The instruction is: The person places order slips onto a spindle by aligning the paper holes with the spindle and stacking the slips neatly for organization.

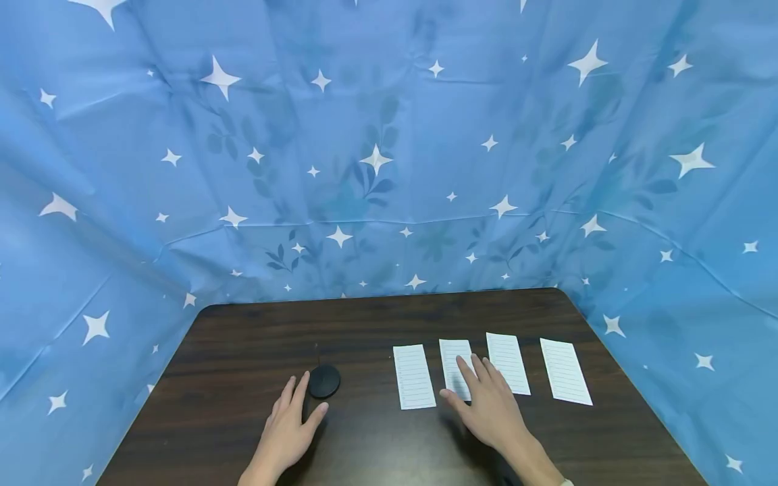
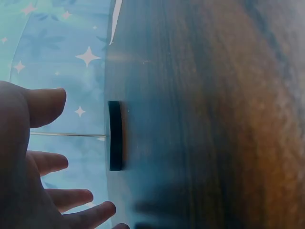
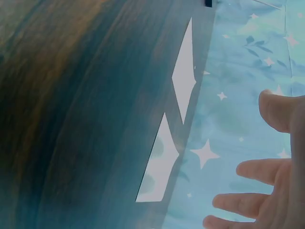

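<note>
A round black base [image 1: 324, 382] with a thin upright metal rod [image 2: 71, 134], resembling a paper spike, stands on the left half of the table. My left hand [image 1: 286, 428] is just in front of it, fingers spread and apart from it; nothing is in the hand. Several white lined paper slips lie in a row on the right. My right hand [image 1: 489, 408], fingers extended and holding nothing, hovers over the near side of the second slip [image 1: 454, 364] and the third slip [image 1: 508, 364], partly covering the second. Beside them lie the leftmost slip [image 1: 415, 378] and the rightmost slip [image 1: 566, 372].
The dark wood-grain table [image 1: 365, 324] has rounded far corners. A blue curtain [image 1: 389, 135] with white stars and leaf prints hangs behind it and along both sides.
</note>
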Motion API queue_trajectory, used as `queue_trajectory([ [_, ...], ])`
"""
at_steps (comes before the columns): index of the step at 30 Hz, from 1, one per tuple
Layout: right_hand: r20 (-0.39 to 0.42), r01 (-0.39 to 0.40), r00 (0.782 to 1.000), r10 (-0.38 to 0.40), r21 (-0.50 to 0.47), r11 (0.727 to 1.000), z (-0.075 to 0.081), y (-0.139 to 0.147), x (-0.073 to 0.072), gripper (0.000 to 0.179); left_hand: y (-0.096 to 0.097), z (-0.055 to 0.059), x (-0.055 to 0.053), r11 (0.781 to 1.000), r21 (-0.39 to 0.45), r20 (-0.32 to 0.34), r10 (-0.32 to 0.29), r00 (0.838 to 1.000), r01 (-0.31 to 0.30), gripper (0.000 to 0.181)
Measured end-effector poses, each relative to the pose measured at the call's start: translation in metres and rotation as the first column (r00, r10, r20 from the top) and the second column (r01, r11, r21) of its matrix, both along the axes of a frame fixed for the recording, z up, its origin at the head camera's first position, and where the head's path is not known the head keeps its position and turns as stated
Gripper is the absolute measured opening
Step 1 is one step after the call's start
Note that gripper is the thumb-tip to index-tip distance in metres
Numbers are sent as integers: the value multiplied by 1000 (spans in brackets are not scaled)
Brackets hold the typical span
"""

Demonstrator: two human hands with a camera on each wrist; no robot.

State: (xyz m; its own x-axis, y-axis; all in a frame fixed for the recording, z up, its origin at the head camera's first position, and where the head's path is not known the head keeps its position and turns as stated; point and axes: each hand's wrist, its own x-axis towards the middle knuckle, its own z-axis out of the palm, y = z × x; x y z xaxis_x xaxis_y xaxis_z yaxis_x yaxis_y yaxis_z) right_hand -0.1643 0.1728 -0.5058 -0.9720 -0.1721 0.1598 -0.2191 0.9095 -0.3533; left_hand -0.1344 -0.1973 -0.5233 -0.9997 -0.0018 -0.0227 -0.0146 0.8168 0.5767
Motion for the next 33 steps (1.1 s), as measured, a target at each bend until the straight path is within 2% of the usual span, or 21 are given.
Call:
queue_trajectory([
  [6, 8, -24, 1000, 24, -39, 999, 0, -5, -4, 70, -1, 2, -5, 999, 36, -15, 21, 1000, -20, 74],
  [11, 17, -39, 999, 40, -68, 997, -2, -11, -12, 68, -1, -2, -11, 996, 85, -27, 33, 999, -31, 73],
  [15, 26, -54, 998, 56, -73, 996, -2, -17, -16, 67, -2, -6, -15, 995, 97, -42, 43, 998, -39, 71],
  [23, 61, -82, 994, 87, -83, 993, -4, -26, -23, 65, -1, -5, -23, 990, 134, -73, 50, 996, -40, 68],
  [33, 62, -117, 991, 121, -69, 991, -9, -36, -30, 66, -3, -7, -31, 985, 169, -61, 56, 997, -45, 66],
])
